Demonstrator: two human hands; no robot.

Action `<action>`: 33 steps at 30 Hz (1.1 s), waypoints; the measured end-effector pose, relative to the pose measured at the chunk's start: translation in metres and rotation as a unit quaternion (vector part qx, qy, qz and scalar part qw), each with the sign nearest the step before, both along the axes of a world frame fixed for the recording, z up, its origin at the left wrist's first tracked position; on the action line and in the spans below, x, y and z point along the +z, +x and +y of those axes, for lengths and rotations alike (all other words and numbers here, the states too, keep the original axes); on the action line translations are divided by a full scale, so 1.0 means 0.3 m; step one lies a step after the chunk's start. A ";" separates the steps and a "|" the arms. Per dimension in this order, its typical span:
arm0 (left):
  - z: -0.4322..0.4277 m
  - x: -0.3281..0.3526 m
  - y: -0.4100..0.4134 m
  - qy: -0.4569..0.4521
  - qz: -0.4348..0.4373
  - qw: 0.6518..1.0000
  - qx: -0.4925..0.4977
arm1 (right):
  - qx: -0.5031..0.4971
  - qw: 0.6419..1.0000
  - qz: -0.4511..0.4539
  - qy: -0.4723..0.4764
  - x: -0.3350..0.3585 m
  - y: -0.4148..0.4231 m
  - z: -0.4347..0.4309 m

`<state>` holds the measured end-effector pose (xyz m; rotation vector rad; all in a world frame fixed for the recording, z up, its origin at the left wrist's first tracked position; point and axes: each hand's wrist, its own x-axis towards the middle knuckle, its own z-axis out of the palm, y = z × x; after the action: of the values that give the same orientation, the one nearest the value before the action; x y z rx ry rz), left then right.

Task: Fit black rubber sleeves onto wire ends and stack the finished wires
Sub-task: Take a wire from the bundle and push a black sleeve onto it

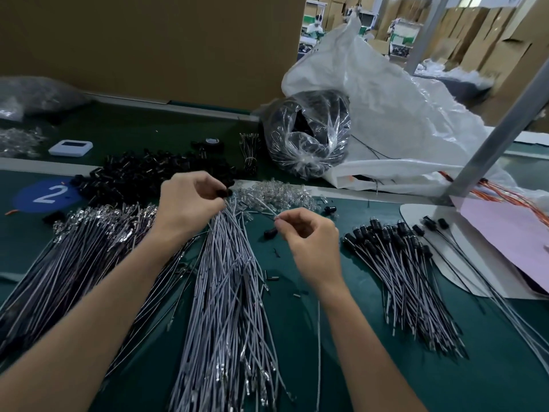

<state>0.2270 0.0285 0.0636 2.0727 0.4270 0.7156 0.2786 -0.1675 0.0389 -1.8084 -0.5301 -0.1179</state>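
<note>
Green worktop (pixel 326 337) fills the view, with a brown cardboard wall (pixel 148 40) along its far edge. The left hand (pixel 190 203) is up over the middle, fingers (pixel 205 185) curled and pinching a black rubber sleeve (pixel 225 192) just above the fanned bundle of bare wires (pixel 225 286). The right hand (pixel 309 242) sits near it, toward the right edge, thumb and forefinger pinching the end of one thin wire (pixel 266 207) that runs up toward the left hand. Another sleeve (pixel 270 233) lies just below that pinch; touching the hand or not, I can't tell. A heap of loose sleeves (pixel 139 176) sits behind the left hand. Finished wires (pixel 398 257), black caps on, are stacked toward the right edge. Terminal-tipped wires (pixel 77 257) spread along the left edge, and a clear bag of black parts (pixel 309 135) sits at the far edge.
</note>
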 end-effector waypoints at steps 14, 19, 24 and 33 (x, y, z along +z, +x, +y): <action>-0.148 -0.069 -0.105 -0.201 -0.076 0.976 -0.032 | -0.031 0.996 -0.080 -0.030 0.023 0.003 -0.034; -0.132 -0.079 -0.104 -0.191 -0.073 0.978 -0.027 | -0.045 0.993 -0.099 -0.043 0.027 0.007 -0.038; -0.129 -0.085 -0.102 -0.180 -0.072 0.980 -0.037 | -0.041 0.990 -0.118 -0.069 0.027 0.000 -0.036; -0.126 -0.095 -0.099 -0.167 -0.065 0.983 -0.046 | -0.040 0.989 -0.122 -0.075 0.025 0.001 -0.037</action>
<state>0.1972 -0.0093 0.0350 1.7080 0.3478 0.6701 0.2789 -0.1785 0.0463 -1.9763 -0.6537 -0.3662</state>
